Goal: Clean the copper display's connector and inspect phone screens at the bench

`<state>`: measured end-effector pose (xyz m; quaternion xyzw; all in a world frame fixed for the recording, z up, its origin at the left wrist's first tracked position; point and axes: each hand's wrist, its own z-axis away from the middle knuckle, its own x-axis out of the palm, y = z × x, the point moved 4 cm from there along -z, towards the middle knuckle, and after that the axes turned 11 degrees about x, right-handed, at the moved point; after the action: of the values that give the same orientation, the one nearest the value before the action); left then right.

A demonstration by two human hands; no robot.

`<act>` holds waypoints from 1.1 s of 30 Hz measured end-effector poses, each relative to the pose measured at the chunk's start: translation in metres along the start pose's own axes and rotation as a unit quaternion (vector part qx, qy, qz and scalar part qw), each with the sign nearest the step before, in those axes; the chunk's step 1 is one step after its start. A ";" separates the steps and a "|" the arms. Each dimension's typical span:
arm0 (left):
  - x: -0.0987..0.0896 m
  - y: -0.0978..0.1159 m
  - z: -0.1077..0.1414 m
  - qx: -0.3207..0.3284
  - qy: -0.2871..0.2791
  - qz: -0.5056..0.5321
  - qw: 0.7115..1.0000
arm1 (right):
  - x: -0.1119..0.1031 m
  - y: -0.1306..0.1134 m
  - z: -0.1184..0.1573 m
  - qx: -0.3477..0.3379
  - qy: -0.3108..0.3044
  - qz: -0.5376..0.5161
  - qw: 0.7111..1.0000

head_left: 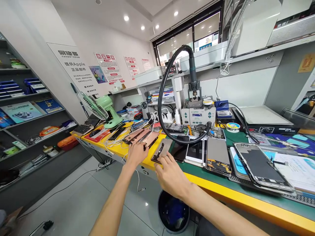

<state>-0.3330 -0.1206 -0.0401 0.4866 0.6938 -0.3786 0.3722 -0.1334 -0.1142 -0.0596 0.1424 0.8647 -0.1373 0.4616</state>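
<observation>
My left hand [136, 153] is at the yellow front edge of the bench, its fingers curled and closed on the near end of a copper-coloured phone screen [150, 138]. A second copper-coloured panel [134, 135] lies beside it on the left. My right hand [171, 173] pinches the near edge of a grey-backed phone screen [165, 145] with a dark flex strip along it. Part of that edge is hidden by the fingers. Just right of it lie a black phone screen [179, 151], a white-framed screen [195, 152] and a grey-backed screen [218, 154] with exposed flex parts.
A hot-air station [197, 114] with a looping black hose [162, 95] stands behind the screens. White cables [114, 139] and a green fan [110, 111] are at the left. A larger opened tablet-like device [262, 165] lies at the right. Below the bench is a bin [161, 209].
</observation>
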 end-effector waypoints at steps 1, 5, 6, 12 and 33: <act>0.003 0.001 -0.002 0.004 -0.008 -0.015 1.000 | -0.001 -0.002 0.003 0.002 0.007 -0.008 1.000; 0.012 0.011 -0.002 0.012 -0.020 -0.058 0.998 | -0.004 -0.009 0.009 0.000 0.022 -0.035 0.999; 0.013 0.013 -0.002 0.013 -0.020 -0.064 0.998 | -0.005 -0.010 0.009 -0.001 0.025 -0.041 0.999; 0.019 0.016 -0.005 0.030 -0.016 -0.070 0.997 | -0.008 -0.010 0.009 0.001 0.034 -0.064 0.997; 0.008 -0.023 -0.012 -0.063 0.074 0.095 0.991 | -0.019 -0.004 0.014 0.039 0.057 -0.110 0.991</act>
<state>-0.3590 -0.1122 -0.0376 0.5525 0.6927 -0.2598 0.3839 -0.1144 -0.1255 -0.0511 0.0716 0.8943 -0.2124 0.3873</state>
